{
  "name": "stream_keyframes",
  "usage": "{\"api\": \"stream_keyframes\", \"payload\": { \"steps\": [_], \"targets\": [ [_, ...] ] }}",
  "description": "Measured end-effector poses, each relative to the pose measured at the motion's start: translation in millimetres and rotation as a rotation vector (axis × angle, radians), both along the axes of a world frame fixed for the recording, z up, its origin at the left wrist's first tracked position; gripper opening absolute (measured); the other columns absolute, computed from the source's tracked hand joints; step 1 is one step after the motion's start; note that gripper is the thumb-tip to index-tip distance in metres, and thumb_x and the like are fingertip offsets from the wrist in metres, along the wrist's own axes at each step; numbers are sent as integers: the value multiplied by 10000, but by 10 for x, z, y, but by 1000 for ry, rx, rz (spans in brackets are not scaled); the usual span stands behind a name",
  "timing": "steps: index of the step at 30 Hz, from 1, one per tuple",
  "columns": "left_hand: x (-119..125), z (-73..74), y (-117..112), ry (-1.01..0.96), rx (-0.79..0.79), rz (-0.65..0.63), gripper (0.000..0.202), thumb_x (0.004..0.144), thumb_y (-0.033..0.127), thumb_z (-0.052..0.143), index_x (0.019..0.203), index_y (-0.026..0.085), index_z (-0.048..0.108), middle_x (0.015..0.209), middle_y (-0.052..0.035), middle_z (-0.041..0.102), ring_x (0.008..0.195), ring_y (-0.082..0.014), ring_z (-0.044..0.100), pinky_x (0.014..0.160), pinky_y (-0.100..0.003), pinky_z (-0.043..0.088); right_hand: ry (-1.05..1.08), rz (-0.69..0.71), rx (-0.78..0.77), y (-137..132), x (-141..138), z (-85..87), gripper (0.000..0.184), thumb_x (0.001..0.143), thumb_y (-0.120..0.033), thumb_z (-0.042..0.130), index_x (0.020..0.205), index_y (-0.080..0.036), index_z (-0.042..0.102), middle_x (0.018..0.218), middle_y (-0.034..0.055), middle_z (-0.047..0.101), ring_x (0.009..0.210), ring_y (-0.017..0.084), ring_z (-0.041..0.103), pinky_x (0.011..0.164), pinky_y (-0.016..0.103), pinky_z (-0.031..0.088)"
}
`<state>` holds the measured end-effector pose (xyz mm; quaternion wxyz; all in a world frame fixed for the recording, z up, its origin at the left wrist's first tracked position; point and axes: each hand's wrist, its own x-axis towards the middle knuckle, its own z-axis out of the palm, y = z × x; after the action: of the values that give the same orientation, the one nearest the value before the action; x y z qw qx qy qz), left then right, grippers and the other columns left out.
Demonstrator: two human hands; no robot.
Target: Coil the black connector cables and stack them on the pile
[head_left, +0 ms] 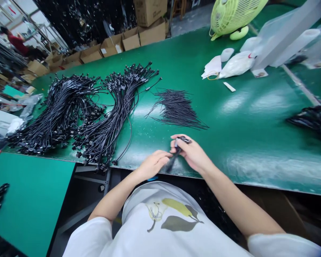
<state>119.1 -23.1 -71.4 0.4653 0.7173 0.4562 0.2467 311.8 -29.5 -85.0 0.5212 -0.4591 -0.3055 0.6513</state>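
At the near edge of the green table [243,117], your right hand [189,153] and left hand [152,165] both grip a bundled black cable [176,151]; loose cable heaps [77,110] lie far left, thin black ties [176,109] just beyond.

The green table [251,117] is covered with 2 heaps of black cables [77,110], a fan of black ties [176,109], white bags [237,64] and a green fan [234,14].
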Motion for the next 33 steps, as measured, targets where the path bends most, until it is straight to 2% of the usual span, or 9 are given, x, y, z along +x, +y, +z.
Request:
{"api": "stream_keyframes", "payload": {
  "steps": [4,6,8,13,18,24,27,30,33],
  "targets": [
    [-607,79,123,151,163,193,326,892,341,540,1154,153,586,1209,-192,578,1286,-378,399,1131,-587,159,-424,-262,10,32,945,-173,393,762,-361,684,1090,-219,521,699,-39,533,534,97,465,561,242,430],
    [-917,-16,190,472,278,305,523,863,418,562,1299,136,498,1242,-205,573,1240,-399,456,1068,-594,294,-890,-382,-30,41,1491,-191,447,766,-309,674,1170,-193,523,882,46,622,717,161,573,720,308,485],
    [-1125,-163,274,586,214,210,579,852,467,546,1334,152,491,1154,-171,622,1120,-375,562,983,-541,418,-1295,-426,-118,22,1984,-174,489,787,-248,641,1247,-137,514,1149,164,605,994,237,593,909,375,456],
    [-1130,-112,112,272,-82,332,449,861,478,557,1301,391,528,973,15,638,812,-222,623,792,-393,503,-1616,-432,-201,-45,2414,-50,533,836,-133,517,1352,-18,441,1351,306,437,1220,303,498,1039,436,370],
    [-789,351,-113,-397,-203,353,416,881,351,606,1293,370,551,766,38,553,608,-96,474,620,-257,416,-1605,-339,255,140,1674,95,432,861,-200,518,1286,-124,533,1332,255,486,1260,358,463,1075,514,350],
    [-591,676,-193,-619,-257,229,493,868,365,610,1337,220,568,697,8,529,535,-69,400,529,-211,347,-1103,343,778,701,-172,360,625,897,-319,536,1477,-259,310,1333,134,497,815,168,626,846,386,534],
    [-615,849,-473,-577,-356,18,485,876,405,593,1335,248,589,655,-12,557,488,-80,394,462,-220,316,-987,508,892,1166,-972,472,566,884,-300,568,1423,-222,413,1180,103,591,771,145,596,819,338,516],
    [-843,967,-742,-562,-344,-81,422,882,421,582,1290,321,630,576,-13,533,465,-115,414,449,-260,326,-1074,535,858,1577,-1334,505,240,871,-232,584,1091,-164,648,941,61,659,807,141,582,819,271,469],
    [-1247,1028,-844,-769,-235,162,315,886,410,571,1163,343,703,450,38,343,375,-86,261,388,-251,233,-1154,543,783,1694,-1274,482,135,858,-221,596,760,-153,660,696,19,623,668,126,543,704,245,437]
  ]
}}
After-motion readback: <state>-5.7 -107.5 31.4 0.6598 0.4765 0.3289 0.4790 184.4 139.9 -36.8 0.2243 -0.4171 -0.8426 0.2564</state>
